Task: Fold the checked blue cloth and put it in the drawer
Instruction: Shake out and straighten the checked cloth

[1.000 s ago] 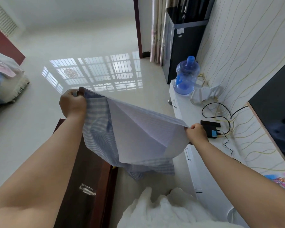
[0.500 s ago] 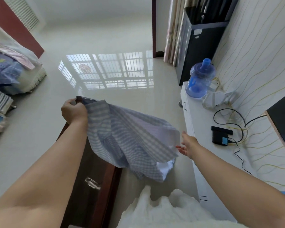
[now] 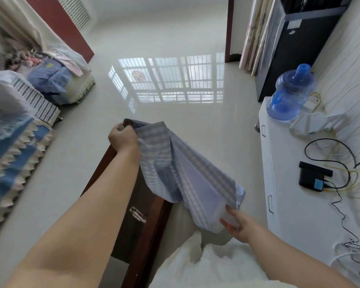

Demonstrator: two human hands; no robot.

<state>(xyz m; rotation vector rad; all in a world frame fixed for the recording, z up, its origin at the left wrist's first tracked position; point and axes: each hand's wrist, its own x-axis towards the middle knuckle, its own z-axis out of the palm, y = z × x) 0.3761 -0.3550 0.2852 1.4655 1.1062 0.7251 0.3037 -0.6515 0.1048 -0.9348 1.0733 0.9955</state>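
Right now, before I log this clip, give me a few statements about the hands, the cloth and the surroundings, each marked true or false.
1. The left hand grips the top of the checked blue cloth. True.
2. The cloth lies folded flat on the white cabinet. False: it hangs in the air between the hands, unfolded.
3. The right hand reaches the cloth's lower end with its fingers extended. True.
4. The blue water jug stands on the floor. False: it stands on the white cabinet's far end.
5. A black box with cables sits on the white cabinet. True.
6. The dark wooden furniture is to the right of the white cabinet. False: it is to its left, below the cloth.
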